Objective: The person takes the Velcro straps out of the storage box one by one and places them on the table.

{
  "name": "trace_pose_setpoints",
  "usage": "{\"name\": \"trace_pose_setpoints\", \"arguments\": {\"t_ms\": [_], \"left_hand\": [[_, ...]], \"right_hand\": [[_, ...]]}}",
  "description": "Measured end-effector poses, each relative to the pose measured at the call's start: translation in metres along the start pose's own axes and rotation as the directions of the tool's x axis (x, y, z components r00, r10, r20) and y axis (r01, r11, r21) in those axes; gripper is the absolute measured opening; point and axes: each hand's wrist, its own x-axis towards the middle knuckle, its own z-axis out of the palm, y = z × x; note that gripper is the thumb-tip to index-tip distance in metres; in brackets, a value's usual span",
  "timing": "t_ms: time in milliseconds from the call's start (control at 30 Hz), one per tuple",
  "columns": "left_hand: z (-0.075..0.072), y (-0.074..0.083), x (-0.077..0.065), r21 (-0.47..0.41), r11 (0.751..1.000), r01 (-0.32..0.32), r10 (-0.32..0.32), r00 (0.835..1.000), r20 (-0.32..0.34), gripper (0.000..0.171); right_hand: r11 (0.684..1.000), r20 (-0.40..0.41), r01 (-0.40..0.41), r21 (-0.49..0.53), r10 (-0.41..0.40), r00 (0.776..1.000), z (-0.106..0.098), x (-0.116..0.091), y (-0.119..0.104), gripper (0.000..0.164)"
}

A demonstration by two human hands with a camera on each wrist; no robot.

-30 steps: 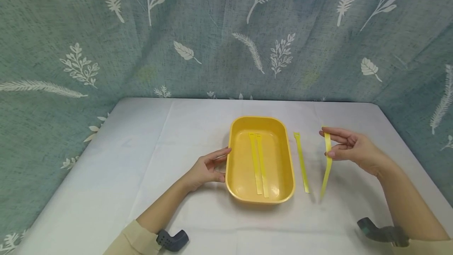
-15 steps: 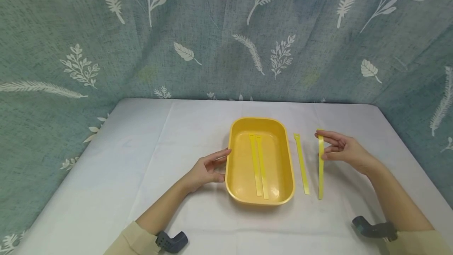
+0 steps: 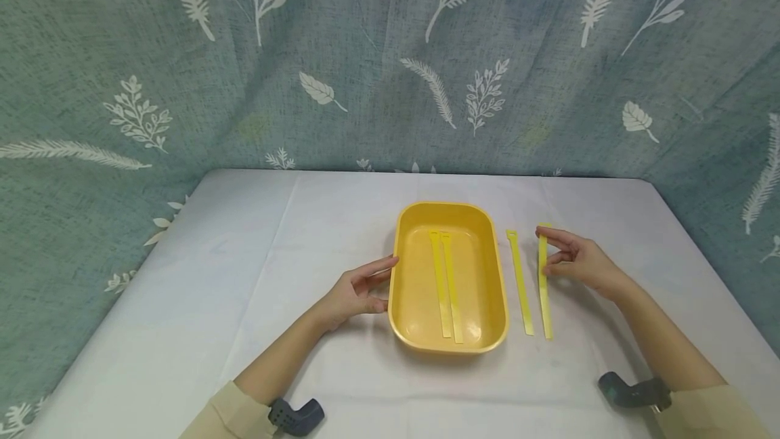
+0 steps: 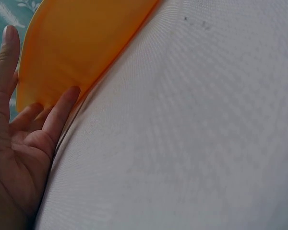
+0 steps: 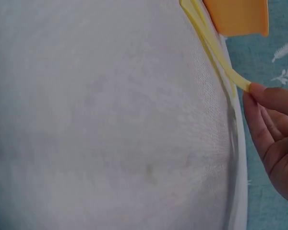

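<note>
"What has the right hand (image 3: 579, 259) got hold of?"

"A flat, narrow yellow strip (image 3: 544, 297), glossy, pinched by its far part between thumb and fingers, with hardly any gap there. It is the thing nearest the desk's right edge, and it runs lengthwise, its far end towards the desk's far edge. I can't tell from here if its near end touches the white cloth on the desk (image 3: 298, 256)."

"And just beside it?"

"A second flat yellow strip (image 3: 520, 283), lying on the cloth between the held one and the tray, nearly parallel to both. It has a small slotted head at the end towards the desk's far edge."

"Which tray?"

"The glossy yellow plastic one with rounded corners (image 3: 411, 290), between the desk's left and right edges, a little in from the far edge. Two more flat yellow strips (image 3: 440, 286) lie on its floor side by side, heads towards the far edge too."

"The left hand (image 3: 356, 293)?"

"At the tray's left side. Its fingers are loosely spread and rather straight, tips resting against the outer wall, well apart from the thumb; it doesn't grip anything."

"What hangs past the far edge?"

"A blue-green fabric curtain printed with white leaves (image 3: 365, 39)."
</note>
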Motion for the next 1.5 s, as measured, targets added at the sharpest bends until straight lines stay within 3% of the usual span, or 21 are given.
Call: {"name": "trace_pose_setpoints", "arguments": {"t_ms": [333, 667, 900, 1067, 1200, 1333, 1500], "left_hand": [[0.000, -0.001, -0.001, -0.027, 1.000, 0.000, 0.000, 1.000, -0.003, 0.094], [0.000, -0.002, -0.002, -0.046, 0.999, -0.008, 0.008, 1.000, 0.010, 0.093], [0.000, -0.002, -0.001, -0.039, 0.999, -0.006, 0.007, 1.000, 0.009, 0.092], [0.000, -0.003, -0.001, -0.037, 0.999, 0.005, -0.004, 1.000, 0.010, 0.092], [0.000, -0.002, -0.001, -0.036, 0.999, -0.001, 0.001, 1.000, 0.011, 0.093], [0.000, -0.001, -0.001, -0.037, 0.999, -0.003, 0.004, 1.000, 0.011, 0.094], [0.000, -0.001, -0.002, -0.038, 0.999, -0.006, 0.006, 1.000, 0.011, 0.095]], "right_hand": [[0.999, -0.030, -0.047, -0.028, 0.046, 0.999, 0.005, 0.005, 0.006, 0.077], [0.962, -0.093, -0.072, -0.263, 0.049, 0.995, 0.010, 0.007, 0.007, 0.077], [0.939, -0.132, -0.114, -0.323, 0.075, 0.988, 0.010, 0.008, 0.007, 0.070], [0.929, -0.087, -0.129, -0.347, 0.105, 0.991, 0.006, 0.011, 0.007, 0.060], [0.919, -0.052, -0.155, -0.362, 0.146, 0.988, 0.004, 0.015, 0.004, 0.061], [0.926, -0.031, -0.186, -0.328, 0.186, 0.982, 0.003, 0.016, -0.001, 0.068], [0.955, 0.013, -0.127, -0.269, 0.136, 0.991, 0.002, 0.015, -0.013, 0.067]]}}
